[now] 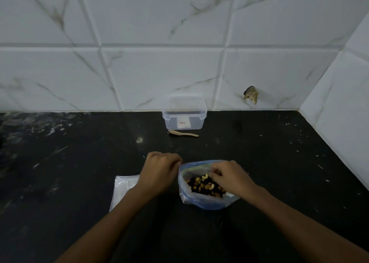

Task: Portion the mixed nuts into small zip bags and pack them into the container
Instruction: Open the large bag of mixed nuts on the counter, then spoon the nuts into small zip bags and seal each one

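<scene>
Left hand (160, 168) pinches the left rim of the big zip bag (203, 201), fingers curled tight on the plastic, while the right hand (229, 176) is down in the bag's mouth, fingertips bunched on the mixed nuts (203, 185); whether they have closed on any nuts, I can't tell. Both forearms reach in from the bottom edge, angling toward each other, wrists low over the black counter (279, 163), knuckles up.

The bag stands open on the counter just in front of the person, blue-tinted plastic with its rim spread wide, cashews, almonds and dark pieces heaped inside. A stack of small clear bags (124, 191) lies flat just left of it, partly under the left forearm. The clear container (184, 116) sits well back against the tiled wall, lid off, with a pale wooden spoon (183, 133) lying just in front of it.
</scene>
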Action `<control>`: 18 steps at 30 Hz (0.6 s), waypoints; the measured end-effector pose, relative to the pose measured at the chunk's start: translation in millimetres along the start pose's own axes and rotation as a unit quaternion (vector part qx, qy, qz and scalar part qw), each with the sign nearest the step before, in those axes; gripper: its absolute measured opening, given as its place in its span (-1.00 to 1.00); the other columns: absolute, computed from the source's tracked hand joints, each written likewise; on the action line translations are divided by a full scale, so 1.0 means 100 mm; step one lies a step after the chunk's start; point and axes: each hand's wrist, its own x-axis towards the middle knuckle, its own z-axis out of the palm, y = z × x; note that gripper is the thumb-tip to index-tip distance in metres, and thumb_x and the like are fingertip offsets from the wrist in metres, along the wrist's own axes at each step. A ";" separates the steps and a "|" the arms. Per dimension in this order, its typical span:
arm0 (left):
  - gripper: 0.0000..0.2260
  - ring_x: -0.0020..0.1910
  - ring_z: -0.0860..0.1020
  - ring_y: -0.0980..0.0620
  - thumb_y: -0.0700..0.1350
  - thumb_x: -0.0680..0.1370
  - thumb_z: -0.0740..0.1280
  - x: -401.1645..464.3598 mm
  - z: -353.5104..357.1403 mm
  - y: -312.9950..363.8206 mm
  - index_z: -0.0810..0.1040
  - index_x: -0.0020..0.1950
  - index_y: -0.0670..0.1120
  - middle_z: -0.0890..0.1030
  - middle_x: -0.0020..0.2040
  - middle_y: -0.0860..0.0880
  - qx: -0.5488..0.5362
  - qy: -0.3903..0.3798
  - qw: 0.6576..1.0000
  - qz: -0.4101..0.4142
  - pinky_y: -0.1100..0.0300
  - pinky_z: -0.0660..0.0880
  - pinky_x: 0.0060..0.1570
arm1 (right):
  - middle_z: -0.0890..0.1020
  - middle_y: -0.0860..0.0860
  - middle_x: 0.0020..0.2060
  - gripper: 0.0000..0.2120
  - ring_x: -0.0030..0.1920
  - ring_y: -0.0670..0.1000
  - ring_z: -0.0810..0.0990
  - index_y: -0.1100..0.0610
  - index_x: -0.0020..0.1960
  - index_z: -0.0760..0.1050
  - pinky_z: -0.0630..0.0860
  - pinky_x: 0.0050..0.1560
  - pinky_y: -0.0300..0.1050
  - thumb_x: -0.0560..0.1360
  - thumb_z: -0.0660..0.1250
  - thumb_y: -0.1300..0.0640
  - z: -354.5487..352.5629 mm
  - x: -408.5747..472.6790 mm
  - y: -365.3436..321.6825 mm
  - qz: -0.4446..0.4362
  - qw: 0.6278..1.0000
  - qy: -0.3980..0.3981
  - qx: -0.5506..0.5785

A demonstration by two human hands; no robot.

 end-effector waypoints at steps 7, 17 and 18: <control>-0.87 -0.23 0.59 0.19 -0.16 0.59 0.32 -0.35 -0.21 -0.56 0.65 0.04 -0.01 0.65 -0.17 0.10 -0.040 0.083 0.978 -0.186 0.25 0.52 -0.17 | 0.62 -0.06 -0.29 -0.89 -0.25 -0.15 0.60 0.01 -0.11 0.55 0.60 -0.15 -0.16 0.57 0.29 0.09 0.05 0.11 -0.33 -0.010 0.996 0.011 0.093; -0.88 -0.23 0.53 0.20 -0.16 0.59 0.29 -0.84 -0.28 -0.89 0.62 0.00 -0.01 0.61 -0.14 0.09 -0.105 0.129 0.908 -0.386 0.34 0.39 -0.32 | 0.63 0.00 -0.18 -0.93 -0.24 -0.08 0.65 0.09 0.00 0.54 0.61 -0.29 -0.25 0.58 0.29 0.14 0.39 0.49 -1.24 -0.022 0.981 -0.070 0.179; -0.88 -0.22 0.52 0.21 -0.16 0.59 0.28 -0.87 -0.27 -0.91 0.62 0.01 -0.02 0.62 -0.10 0.07 -0.116 0.127 0.900 -0.401 0.35 0.38 -0.32 | 0.63 0.01 -0.17 -0.93 -0.24 -0.08 0.66 0.10 0.02 0.54 0.60 -0.31 -0.26 0.58 0.29 0.15 0.46 0.54 -1.33 -0.018 0.980 -0.079 0.182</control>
